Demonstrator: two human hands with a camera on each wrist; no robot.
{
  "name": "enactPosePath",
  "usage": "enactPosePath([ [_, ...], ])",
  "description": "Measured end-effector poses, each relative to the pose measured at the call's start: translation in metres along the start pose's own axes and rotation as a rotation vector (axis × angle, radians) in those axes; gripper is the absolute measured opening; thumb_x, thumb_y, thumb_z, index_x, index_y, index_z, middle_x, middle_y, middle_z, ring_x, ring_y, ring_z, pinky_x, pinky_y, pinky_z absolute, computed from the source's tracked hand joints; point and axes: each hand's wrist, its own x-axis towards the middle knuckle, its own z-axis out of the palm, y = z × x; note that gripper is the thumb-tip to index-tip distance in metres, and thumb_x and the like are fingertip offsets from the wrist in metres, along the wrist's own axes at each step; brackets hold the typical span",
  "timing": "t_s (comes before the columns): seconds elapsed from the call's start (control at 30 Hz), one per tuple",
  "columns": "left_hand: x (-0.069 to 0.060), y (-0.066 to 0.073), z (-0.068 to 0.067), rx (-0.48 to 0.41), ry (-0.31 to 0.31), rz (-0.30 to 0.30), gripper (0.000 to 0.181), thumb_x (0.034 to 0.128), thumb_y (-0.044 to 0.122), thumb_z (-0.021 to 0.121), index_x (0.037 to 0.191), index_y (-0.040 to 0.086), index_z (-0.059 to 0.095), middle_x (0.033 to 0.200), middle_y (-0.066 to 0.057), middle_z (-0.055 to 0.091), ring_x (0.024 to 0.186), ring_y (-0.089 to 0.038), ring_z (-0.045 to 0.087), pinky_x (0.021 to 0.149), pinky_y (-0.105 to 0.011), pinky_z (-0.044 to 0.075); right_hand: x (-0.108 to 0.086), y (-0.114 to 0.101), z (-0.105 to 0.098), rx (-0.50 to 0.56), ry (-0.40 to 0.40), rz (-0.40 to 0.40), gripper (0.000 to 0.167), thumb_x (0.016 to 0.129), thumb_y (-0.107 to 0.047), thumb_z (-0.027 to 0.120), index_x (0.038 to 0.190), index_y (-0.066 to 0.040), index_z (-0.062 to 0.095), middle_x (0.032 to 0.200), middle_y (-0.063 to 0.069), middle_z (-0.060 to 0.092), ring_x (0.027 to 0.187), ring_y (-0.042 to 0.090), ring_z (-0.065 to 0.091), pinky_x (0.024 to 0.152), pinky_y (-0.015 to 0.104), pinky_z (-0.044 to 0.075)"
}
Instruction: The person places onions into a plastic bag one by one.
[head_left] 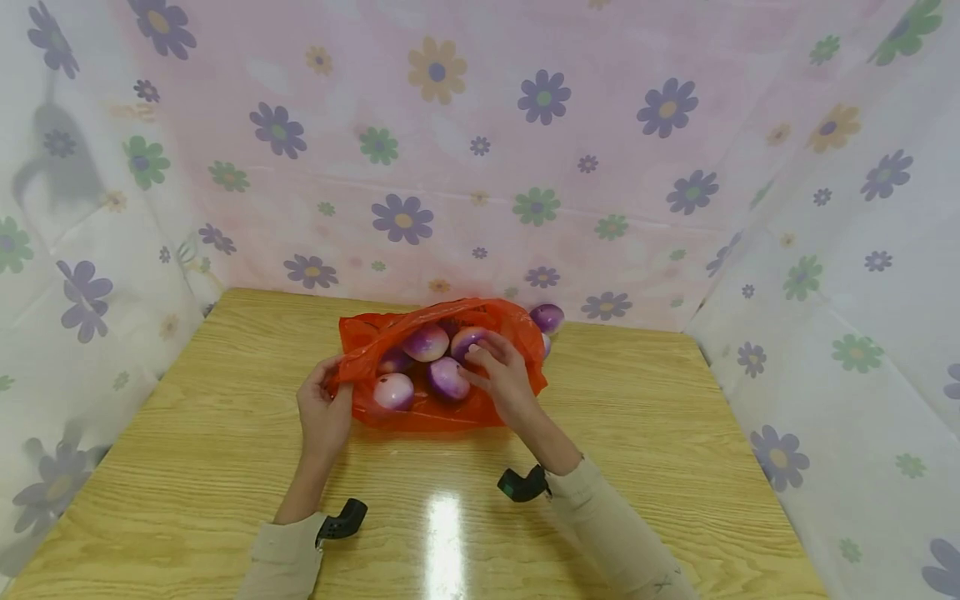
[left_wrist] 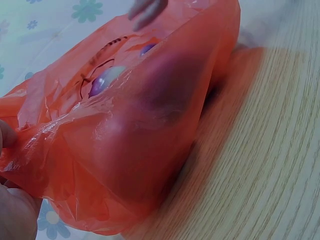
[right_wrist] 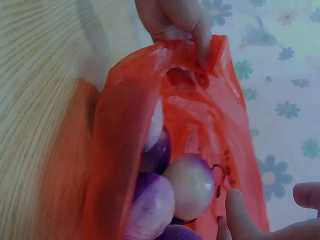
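A red plastic bag (head_left: 442,421) lies on its side on the table, its mouth facing me. Inside are several glossy purple-and-white round vegetables, perhaps turnips or onions, such as one purple-and-white vegetable (head_left: 426,342) at the back and a paler vegetable (head_left: 393,392) at the front left. My left hand (head_left: 324,408) pinches the bag's left edge between thumb and fingers, by the handle hole. Over the right part of the mouth, my right hand (head_left: 510,383) reaches in with fingers apart, beside another vegetable (head_left: 467,342). Whether its fingertips touch that vegetable, I cannot tell.
Behind the bag's right end, a purple vegetable (head_left: 547,317) sits on the table, with part of a second one below it. The wooden table (head_left: 630,433) meets flower-patterned sheets (head_left: 480,167) at the back and sides. Black wrist devices (head_left: 343,519) show on both sleeves.
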Motion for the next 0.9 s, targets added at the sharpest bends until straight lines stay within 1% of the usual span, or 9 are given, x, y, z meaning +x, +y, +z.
enactPosePath([
  [0.07, 0.000, 0.001, 0.000, 0.001, 0.001, 0.000, 0.024, 0.0974, -0.010, 0.054, 0.118, -0.011, 0.065, 0.103, 0.014, 0.067, 0.097, -0.004, 0.063, 0.087, -0.011, 0.051, -0.004, -0.006, 0.000, -0.002, -0.036, -0.003, 0.052, 0.105, -0.009, 0.053, 0.150, 0.006, 0.032, 0.141, 0.025, 0.042, 0.109, 0.021, 0.063, 0.092, 0.037, 0.057],
  [0.17, 0.000, 0.001, 0.000, 0.003, 0.002, -0.001, 0.024, 0.0973, -0.010, 0.054, 0.118, -0.012, 0.065, 0.103, 0.015, 0.066, 0.097, -0.005, 0.062, 0.087, -0.011, 0.051, -0.008, -0.019, 0.000, -0.004, -0.078, 0.000, 0.055, 0.105, -0.010, 0.052, 0.152, 0.004, 0.029, 0.147, 0.026, 0.038, 0.111, 0.021, 0.063, 0.091, 0.037, 0.058],
  [0.27, 0.000, 0.000, 0.001, 0.005, 0.001, -0.004, 0.024, 0.0976, -0.009, 0.054, 0.118, -0.011, 0.065, 0.103, 0.015, 0.066, 0.097, -0.005, 0.062, 0.088, -0.011, 0.051, -0.009, -0.035, -0.005, -0.029, -0.126, 0.005, 0.056, 0.106, -0.013, 0.050, 0.155, 0.003, 0.026, 0.149, 0.022, 0.036, 0.125, 0.037, 0.057, 0.092, 0.037, 0.058],
  [0.37, 0.000, 0.000, 0.001, 0.003, -0.001, -0.002, 0.024, 0.0976, -0.009, 0.054, 0.118, -0.011, 0.065, 0.103, 0.015, 0.066, 0.097, -0.005, 0.062, 0.088, -0.011, 0.051, -0.008, -0.053, -0.016, -0.111, -0.184, 0.002, 0.056, 0.108, -0.019, 0.047, 0.156, 0.001, 0.025, 0.154, 0.021, 0.036, 0.134, 0.045, 0.049, 0.094, 0.037, 0.058],
  [0.47, 0.000, -0.001, 0.001, 0.002, -0.002, 0.001, 0.023, 0.0974, -0.010, 0.054, 0.118, -0.012, 0.065, 0.103, 0.015, 0.067, 0.097, -0.005, 0.063, 0.087, -0.011, 0.052, -0.003, -0.070, -0.029, -0.210, -0.218, -0.020, 0.056, 0.109, -0.022, 0.044, 0.157, 0.000, 0.025, 0.158, 0.025, 0.033, 0.129, 0.038, 0.056, 0.095, 0.035, 0.057],
  [0.57, 0.001, -0.002, 0.001, -0.006, -0.003, -0.001, 0.023, 0.0970, -0.011, 0.053, 0.117, -0.012, 0.065, 0.102, 0.014, 0.067, 0.096, -0.006, 0.063, 0.086, -0.011, 0.052, 0.007, -0.081, -0.046, -0.271, -0.198, -0.056, 0.055, 0.109, -0.023, 0.043, 0.156, 0.000, 0.027, 0.155, 0.026, 0.037, 0.117, 0.026, 0.064, 0.094, 0.032, 0.057],
  [0.73, 0.001, -0.001, 0.002, -0.009, -0.006, -0.019, 0.025, 0.0965, -0.012, 0.052, 0.117, -0.011, 0.065, 0.101, 0.014, 0.067, 0.095, -0.006, 0.063, 0.085, -0.012, 0.052, 0.031, -0.089, -0.079, -0.329, -0.110, -0.085, 0.054, 0.110, -0.029, 0.043, 0.154, 0.001, 0.033, 0.140, 0.018, 0.050, 0.110, 0.020, 0.064, 0.103, 0.034, 0.053],
  [0.83, 0.000, -0.001, 0.003, -0.006, -0.006, -0.025, 0.025, 0.0966, -0.011, 0.053, 0.118, -0.011, 0.065, 0.101, 0.014, 0.067, 0.095, -0.006, 0.062, 0.086, -0.011, 0.051, 0.045, -0.085, -0.097, -0.372, -0.042, -0.077, 0.056, 0.109, -0.033, 0.043, 0.153, 0.002, 0.034, 0.140, 0.018, 0.050, 0.116, 0.025, 0.061, 0.112, 0.043, 0.045],
  [0.9, 0.000, -0.001, 0.003, -0.005, -0.005, -0.023, 0.025, 0.0966, -0.011, 0.053, 0.118, -0.011, 0.065, 0.101, 0.014, 0.067, 0.096, -0.006, 0.062, 0.086, -0.012, 0.051, 0.054, -0.077, -0.109, -0.393, 0.006, -0.069, 0.057, 0.109, -0.032, 0.043, 0.152, 0.006, 0.033, 0.144, 0.024, 0.046, 0.124, 0.035, 0.056, 0.116, 0.048, 0.039],
])
